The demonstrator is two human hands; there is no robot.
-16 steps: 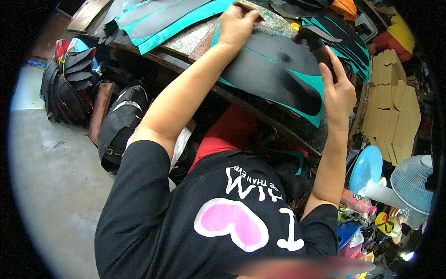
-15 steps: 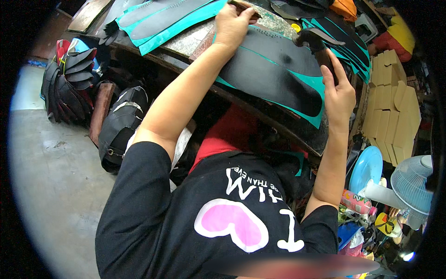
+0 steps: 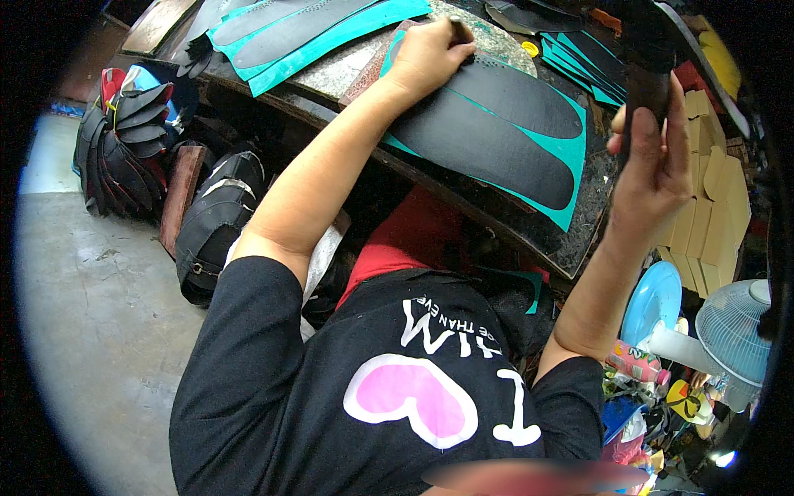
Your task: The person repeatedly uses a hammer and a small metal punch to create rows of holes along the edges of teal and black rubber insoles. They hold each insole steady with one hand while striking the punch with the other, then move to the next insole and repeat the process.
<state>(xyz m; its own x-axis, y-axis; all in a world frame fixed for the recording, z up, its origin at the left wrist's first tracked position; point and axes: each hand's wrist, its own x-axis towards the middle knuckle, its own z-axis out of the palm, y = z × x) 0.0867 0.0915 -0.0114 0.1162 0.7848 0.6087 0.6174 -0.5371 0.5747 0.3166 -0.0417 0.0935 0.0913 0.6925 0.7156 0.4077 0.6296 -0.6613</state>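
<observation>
On the worktable lies a teal sheet (image 3: 564,207) bearing two black insole-shaped pieces (image 3: 488,149), with a row of small holes near their far end. My left hand (image 3: 430,59) is closed over that end, pinching a short dark tool (image 3: 457,31) upright; its lower end is hidden. My right hand (image 3: 653,165) is raised to the right of the sheet, wrapped round the dark handle of a hammer (image 3: 648,83). The hammer's curved metal head (image 3: 703,70) is close to the camera and partly lost in the dark.
More teal sheets with black insole shapes (image 3: 310,37) lie at the far left, others (image 3: 587,70) at the far right. A pale stone slab (image 3: 509,51) is under the work. Cardboard (image 3: 711,207) and a white fan (image 3: 736,331) stand right; a black bundle (image 3: 124,136) hangs left.
My right hand has lifted the hammer up and to the right, away from the sheet. My left hand has shifted slightly right and nearer, still pinching the tool.
</observation>
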